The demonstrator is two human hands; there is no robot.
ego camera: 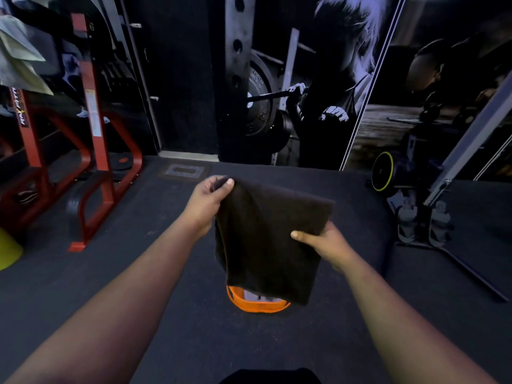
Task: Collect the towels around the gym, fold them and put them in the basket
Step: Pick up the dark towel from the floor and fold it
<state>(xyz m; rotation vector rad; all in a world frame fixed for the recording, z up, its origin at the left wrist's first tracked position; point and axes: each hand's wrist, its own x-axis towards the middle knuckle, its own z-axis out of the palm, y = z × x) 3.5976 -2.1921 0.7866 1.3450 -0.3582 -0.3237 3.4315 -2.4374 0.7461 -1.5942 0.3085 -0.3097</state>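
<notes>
A dark brown towel (266, 239), folded over, hangs in the air in front of me. My left hand (207, 202) pinches its upper left corner between thumb and fingers. My right hand (321, 242) grips its right edge, thumb on top. Directly below the towel stands an orange basket (257, 304) on the dark floor; the towel hides most of it, and only its near rim and a bit of light content inside show.
A red weight rack (94, 151) stands at the left, with pale cloth (19, 56) draped high on it. A yellow object (8, 253) lies at the far left edge. A rowing machine with a yellow-rimmed wheel (383, 171) occupies the right.
</notes>
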